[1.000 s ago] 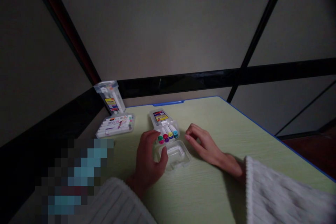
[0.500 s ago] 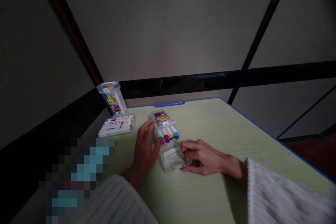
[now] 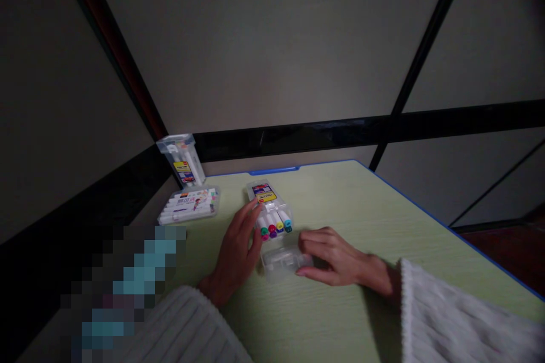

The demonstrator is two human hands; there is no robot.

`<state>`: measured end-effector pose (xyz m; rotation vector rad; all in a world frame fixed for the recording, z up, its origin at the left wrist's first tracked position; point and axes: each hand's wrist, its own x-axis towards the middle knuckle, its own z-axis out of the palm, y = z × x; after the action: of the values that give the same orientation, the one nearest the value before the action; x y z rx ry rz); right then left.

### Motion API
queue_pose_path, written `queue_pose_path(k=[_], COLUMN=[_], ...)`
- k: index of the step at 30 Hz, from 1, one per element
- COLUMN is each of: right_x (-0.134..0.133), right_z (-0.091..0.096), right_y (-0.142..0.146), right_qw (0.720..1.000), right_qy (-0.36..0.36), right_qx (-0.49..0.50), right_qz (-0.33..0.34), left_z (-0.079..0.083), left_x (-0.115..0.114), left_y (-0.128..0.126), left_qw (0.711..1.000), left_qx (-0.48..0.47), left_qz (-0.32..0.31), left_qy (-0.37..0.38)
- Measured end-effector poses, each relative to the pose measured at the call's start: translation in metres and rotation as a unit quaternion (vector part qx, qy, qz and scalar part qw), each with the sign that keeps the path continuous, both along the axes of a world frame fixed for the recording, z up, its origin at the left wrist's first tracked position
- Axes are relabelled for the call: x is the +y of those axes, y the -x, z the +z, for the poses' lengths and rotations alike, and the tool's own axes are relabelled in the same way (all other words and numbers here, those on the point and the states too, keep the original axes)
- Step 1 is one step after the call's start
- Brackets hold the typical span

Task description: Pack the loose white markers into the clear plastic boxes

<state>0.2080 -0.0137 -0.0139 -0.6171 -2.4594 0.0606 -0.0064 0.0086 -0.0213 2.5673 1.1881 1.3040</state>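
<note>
A clear plastic marker case [image 3: 268,199] lies on its side on the table, its open end toward me. Several markers [image 3: 275,227] with coloured caps show in that end. My left hand [image 3: 239,249] rests along the case's left side, fingers stretched and thumb apart, the fingertips at its edge. Nearer to me is the clear plastic lid [image 3: 281,264], separate from the case. My right hand [image 3: 330,255] grips the lid's right end between thumb and fingers. The lid's details are blurred.
Behind on the left, another marker case [image 3: 185,161] stands upright with its lid on. A flat case of white markers [image 3: 190,205] lies before it. The light-green table [image 3: 361,210] has a blue edge and meets a panelled wall [image 3: 276,39]. A pixelated patch covers the lower left.
My right hand has turned the lid, so its hollow side no longer faces up as it did. The case has shifted slightly toward me and right, with my left hand staying beside it.
</note>
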Motion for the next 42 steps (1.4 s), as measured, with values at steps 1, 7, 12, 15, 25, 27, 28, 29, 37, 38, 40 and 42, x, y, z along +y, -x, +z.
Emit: queue_pose_path(k=[1, 7, 12, 15, 25, 27, 28, 29, 37, 38, 40, 42], right_x=[0.0002, 0.0000, -0.0013, -0.0007, 0.0014, 0.0012, 0.0011, 0.0012, 0.0045, 0.0050, 0.0057, 0.0061], right_z=[-0.0003, -0.0019, -0.0024, -0.0025, -0.0019, -0.0020, -0.0022, -0.0024, -0.0053, -0.0057, -0.0064, -0.0070], right_y=[0.0000, 0.0001, -0.0011, -0.0022, -0.0032, -0.0033, -0.0034, -0.0035, -0.0024, -0.0020, -0.0014, -0.0008], right_qw=[1.000, 0.998, 0.996, 0.994, 0.991, 0.991, 0.991, 0.991, 0.988, 0.987, 0.985, 0.983], right_qy=[-0.008, -0.051, -0.075, -0.090, -0.095, -0.096, -0.095, -0.091, -0.007, 0.004, 0.026, 0.045], right_qx=[0.007, 0.034, 0.051, 0.059, 0.077, 0.077, 0.077, 0.079, 0.129, 0.134, 0.138, 0.142], right_qz=[-0.002, 0.004, -0.003, -0.015, -0.053, -0.053, -0.054, -0.055, -0.089, -0.093, -0.102, -0.110], left_z=[0.0000, 0.0025, 0.0027, 0.0016, -0.0023, -0.0032, -0.0036, -0.0040, -0.0017, -0.0004, 0.0025, 0.0049], left_x=[-0.0002, -0.0014, -0.0024, -0.0020, -0.0004, -0.0005, -0.0004, -0.0003, -0.0006, -0.0013, -0.0030, -0.0051], left_y=[0.0001, -0.0011, -0.0009, 0.0003, 0.0040, 0.0042, 0.0042, 0.0043, 0.0045, 0.0040, 0.0026, 0.0008], left_qw=[1.000, 0.999, 0.997, 0.996, 0.993, 0.993, 0.993, 0.993, 0.992, 0.992, 0.992, 0.993], left_qx=[0.002, 0.004, 0.010, 0.009, 0.002, 0.004, 0.006, 0.006, 0.041, 0.045, 0.053, 0.059], left_qz=[-0.007, -0.038, -0.073, -0.089, -0.120, -0.119, -0.118, -0.117, -0.114, -0.112, -0.106, -0.093], left_qy=[0.001, 0.003, 0.011, 0.015, 0.018, 0.019, 0.020, 0.019, -0.033, -0.038, -0.043, -0.040])
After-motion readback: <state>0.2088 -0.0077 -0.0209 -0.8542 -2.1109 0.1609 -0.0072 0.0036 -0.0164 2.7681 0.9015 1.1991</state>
